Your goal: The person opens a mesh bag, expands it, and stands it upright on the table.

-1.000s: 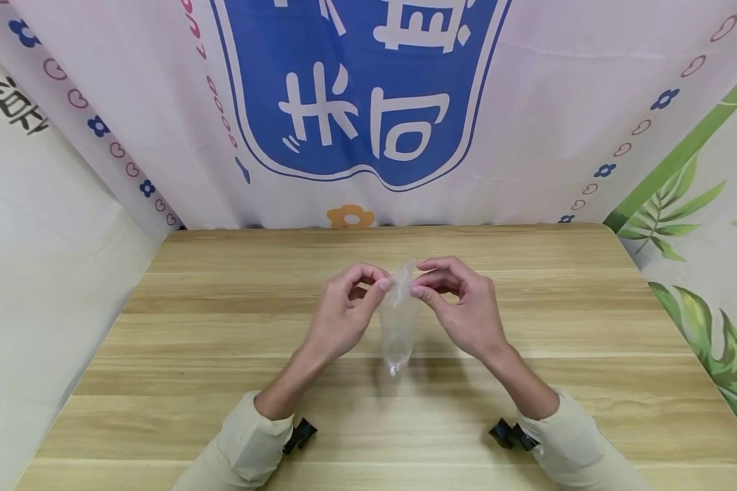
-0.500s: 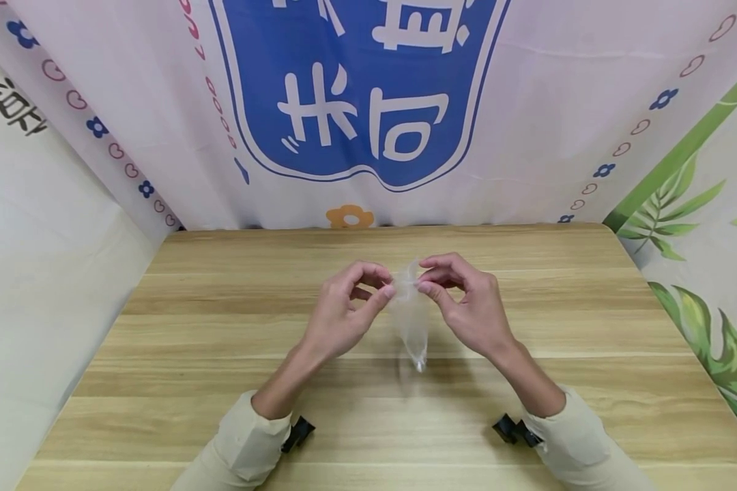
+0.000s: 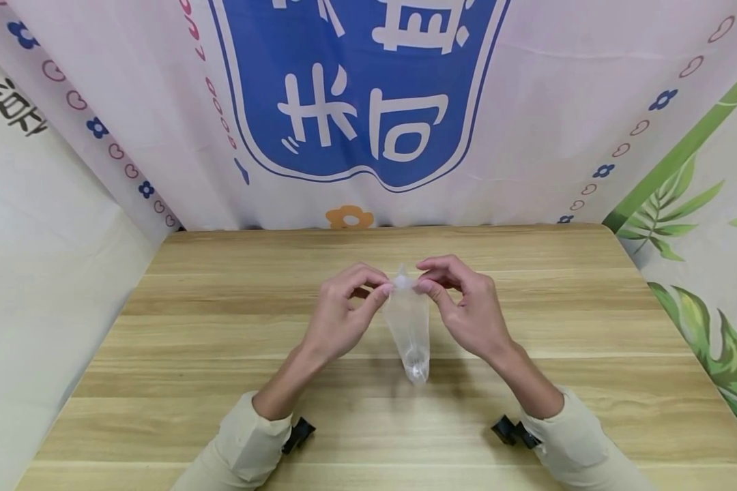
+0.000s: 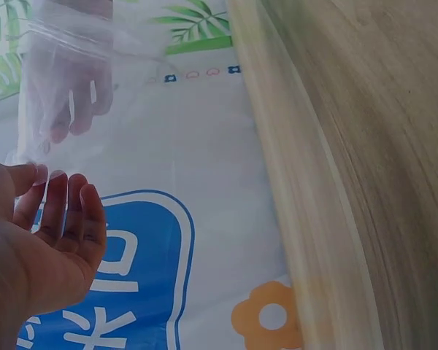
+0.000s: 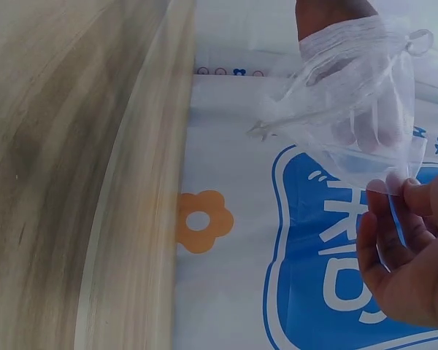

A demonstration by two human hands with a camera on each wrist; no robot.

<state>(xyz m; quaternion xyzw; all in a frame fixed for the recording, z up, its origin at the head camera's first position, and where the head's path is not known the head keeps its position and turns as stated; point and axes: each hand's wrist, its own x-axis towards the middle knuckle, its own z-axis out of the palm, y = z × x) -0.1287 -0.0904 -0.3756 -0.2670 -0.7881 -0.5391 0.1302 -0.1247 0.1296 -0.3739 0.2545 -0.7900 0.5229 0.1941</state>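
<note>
A white printed backdrop (image 3: 553,116) fills the twelve o'clock side, its foot meeting the back edge of the wood-grain desk (image 3: 190,368). High on it, at twelve, sits a blue emblem (image 3: 361,85) with white characters. Two pale sleeves come in from the near side, the left sleeve (image 3: 239,436) at seven o'clock and the right sleeve (image 3: 580,443) at four. Over the desk's middle, the left hand (image 3: 344,307) and right hand (image 3: 471,307) face each other, each grip clamped, thumb against fingers, on a translucent white bag (image 3: 410,320). The bag is between them, narrow end toward six; whether that end touches the desk I cannot tell. An orange flower (image 3: 335,217) is printed at the backdrop's foot, near twelve.
</note>
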